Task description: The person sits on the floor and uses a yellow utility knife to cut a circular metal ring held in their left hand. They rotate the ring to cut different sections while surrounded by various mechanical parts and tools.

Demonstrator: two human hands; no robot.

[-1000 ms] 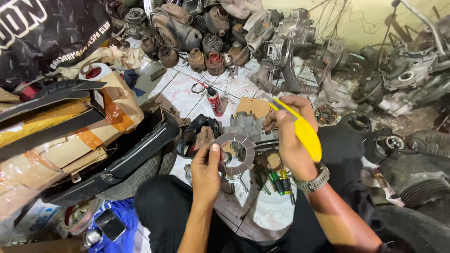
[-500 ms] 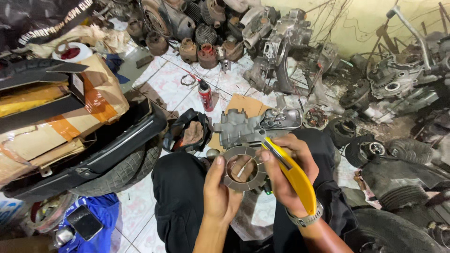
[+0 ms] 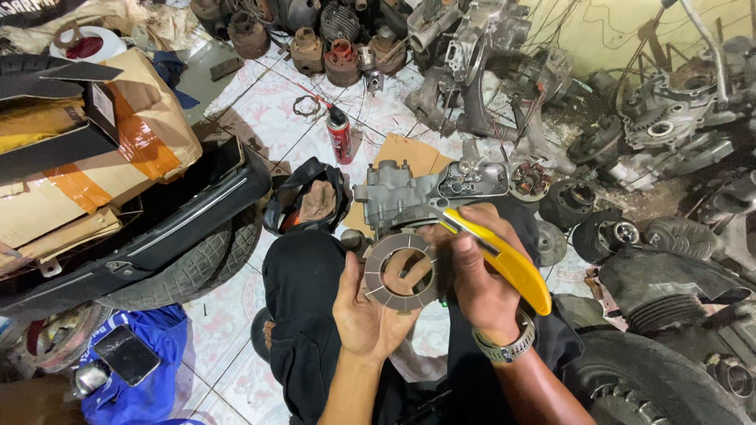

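Your left hand (image 3: 370, 315) has brought the friction ring (image 3: 400, 271) from over the floor up to frame centre, fingers cupped around its rim. Your right hand (image 3: 482, 277) grips the yellow utility knife (image 3: 504, 256), its tip now apparently at the ring's edge, below the grey engine casing (image 3: 425, 189).

A red spray can (image 3: 340, 136) stands on the tiled floor (image 3: 260, 110) beside cardboard (image 3: 405, 153).
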